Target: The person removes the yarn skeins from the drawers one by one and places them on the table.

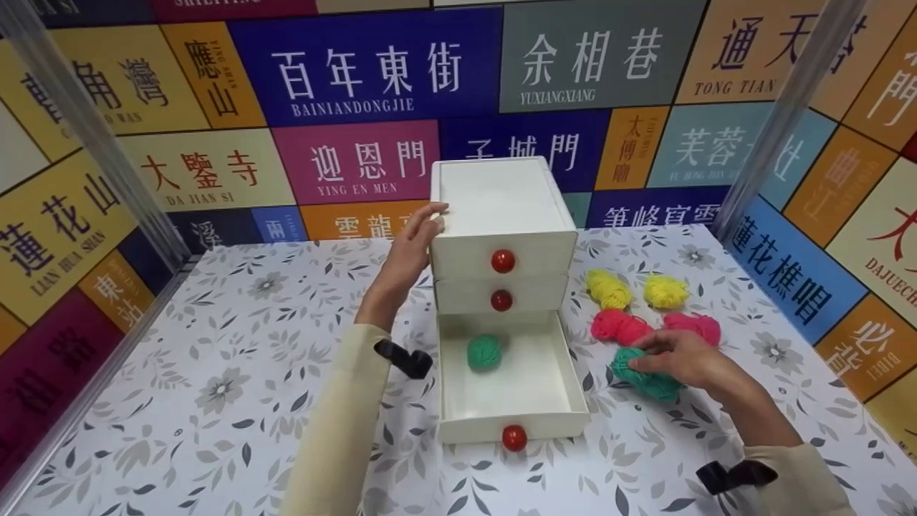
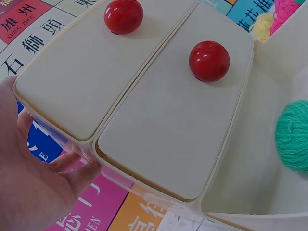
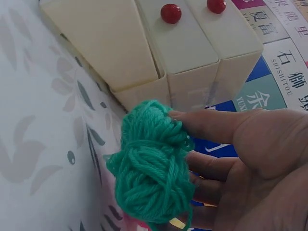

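A white three-drawer cabinet [image 1: 501,193] with round red knobs stands on the table, its bottom drawer [image 1: 530,387] pulled out. One ball of green yarn [image 1: 484,352] lies inside that drawer. My left hand [image 1: 408,251] rests against the cabinet's left side, with fingertips at the top edge; the left wrist view shows the fingers [image 2: 72,173] touching the side wall. To the right of the drawer, my right hand [image 1: 680,358] grips a green yarn skein [image 3: 154,168] between thumb and fingers, close over the tabletop.
Two yellow yarn skeins [image 1: 666,291] and two pink ones [image 1: 620,327] lie right of the cabinet, just beyond my right hand. A floral-patterned cover lies over the table [image 1: 215,401]. Behind stands a wall [image 1: 365,64] of coloured sign panels, with clear posts at the corners.
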Available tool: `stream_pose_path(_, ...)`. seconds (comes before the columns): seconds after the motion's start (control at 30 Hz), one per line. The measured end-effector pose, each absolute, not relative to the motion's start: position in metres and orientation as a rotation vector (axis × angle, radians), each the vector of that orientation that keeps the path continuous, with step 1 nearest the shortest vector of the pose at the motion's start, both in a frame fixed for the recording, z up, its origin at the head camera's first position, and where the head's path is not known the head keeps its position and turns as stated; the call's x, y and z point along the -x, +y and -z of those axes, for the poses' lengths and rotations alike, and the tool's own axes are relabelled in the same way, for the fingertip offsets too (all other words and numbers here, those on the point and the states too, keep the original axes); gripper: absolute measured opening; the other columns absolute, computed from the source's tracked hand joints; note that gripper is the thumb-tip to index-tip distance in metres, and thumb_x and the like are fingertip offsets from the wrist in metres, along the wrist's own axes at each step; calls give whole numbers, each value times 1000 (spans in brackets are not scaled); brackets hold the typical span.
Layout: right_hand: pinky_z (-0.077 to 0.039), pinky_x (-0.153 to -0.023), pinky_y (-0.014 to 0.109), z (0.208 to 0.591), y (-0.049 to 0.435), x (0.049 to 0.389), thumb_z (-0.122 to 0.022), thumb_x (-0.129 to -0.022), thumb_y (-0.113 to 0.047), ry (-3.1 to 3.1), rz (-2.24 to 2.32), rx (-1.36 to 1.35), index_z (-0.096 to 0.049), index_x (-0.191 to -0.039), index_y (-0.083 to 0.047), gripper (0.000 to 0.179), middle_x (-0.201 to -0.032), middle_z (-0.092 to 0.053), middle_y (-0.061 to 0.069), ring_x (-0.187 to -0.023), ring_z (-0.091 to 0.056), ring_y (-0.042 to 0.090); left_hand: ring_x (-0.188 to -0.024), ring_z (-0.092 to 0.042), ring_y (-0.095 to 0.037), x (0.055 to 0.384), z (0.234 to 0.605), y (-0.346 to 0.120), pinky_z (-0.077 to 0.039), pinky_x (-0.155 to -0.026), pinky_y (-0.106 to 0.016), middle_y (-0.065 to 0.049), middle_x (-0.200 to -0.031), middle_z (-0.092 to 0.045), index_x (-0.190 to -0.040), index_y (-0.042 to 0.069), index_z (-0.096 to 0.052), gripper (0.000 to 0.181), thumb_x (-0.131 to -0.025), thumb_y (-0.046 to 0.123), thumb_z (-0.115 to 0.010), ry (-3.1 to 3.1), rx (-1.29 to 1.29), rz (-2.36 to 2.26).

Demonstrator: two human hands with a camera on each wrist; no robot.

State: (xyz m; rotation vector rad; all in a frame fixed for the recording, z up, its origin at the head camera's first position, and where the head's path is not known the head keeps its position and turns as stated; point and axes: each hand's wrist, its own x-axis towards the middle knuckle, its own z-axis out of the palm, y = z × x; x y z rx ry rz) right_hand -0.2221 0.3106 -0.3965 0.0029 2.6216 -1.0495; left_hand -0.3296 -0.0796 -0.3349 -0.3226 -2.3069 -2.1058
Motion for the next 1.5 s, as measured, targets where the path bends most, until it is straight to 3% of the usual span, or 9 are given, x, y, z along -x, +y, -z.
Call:
stream_pose_path(0.27,-48,-75,28,407,314,223,-76,-88,-23,2635,1039,-42,-68,-116,0,37,-107,-65,12,-99,-55,24,-137,-46,-26,329,335,-80,-40,-114,-49,-4,-156,-41,-144,24,-50,40,-106,31,-44,-2305,306,2109)
stream_pose_path(0.63,-48,-76,27,403,315,223,-77,-88,-32,2670,985,-39,-69,-119,-1,45,-115,-68,18,-101,-57,25,-138,-45,-26,330,336,-79,-39,-115,-50,-3,-157,-40,-144,24,-50,40,-105,31,-44,-2305,313,2104)
stream_pose_path(1.2,-52,-88,40,373,289,214,-66,-95,-44,2760,1016,-79,-69,-121,-7,46,-121,-66,19,-106,-59,29,-139,-44,-27,329,336,-82,-38,-116,-51,-3,-159,-36,-144,24,-49,40,-106,34,-44,-2298,321,2105)
stream_pose_path(1.5,-53,-88,36,365,259,208,-62,-99,-30,2812,1115,11,-71,-119,-9,30,-118,-71,15,-107,-63,28,-139,-44,-28,330,336,-80,-39,-116,-50,-3,-161,-34,-144,24,-49,40,-106,34,-43,-2310,326,2094)
